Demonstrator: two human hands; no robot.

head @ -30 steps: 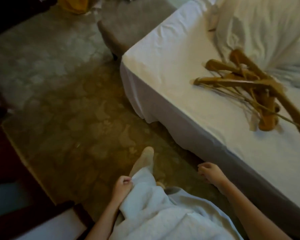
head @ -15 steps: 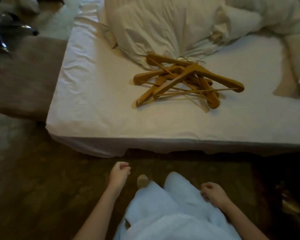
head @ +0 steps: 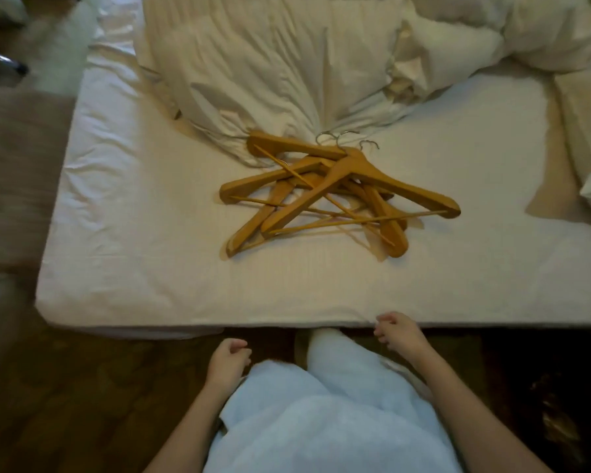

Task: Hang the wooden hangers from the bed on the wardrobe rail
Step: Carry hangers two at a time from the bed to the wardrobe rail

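Observation:
Several wooden hangers (head: 338, 189) with metal hooks lie in a tangled pile on the white bed (head: 133, 233), near its middle, their hooks pointing toward the pillows. My left hand (head: 227, 361) hangs beside my leg below the bed's front edge, fingers loosely curled, holding nothing. My right hand (head: 398, 331) is at the bed's front edge, fingers loosely curled and empty, well short of the hangers. No wardrobe or rail is in view.
Crumpled white pillows and a duvet (head: 287, 70) fill the far side of the bed. A brown upholstered bench (head: 17, 172) stands to the left of the bed. Dark patterned carpet (head: 82, 404) covers the floor under me.
I have turned to face the bed and stepped closer; the hangers now lie straight ahead. My right hand has risen to the mattress edge. Both hands stay empty.

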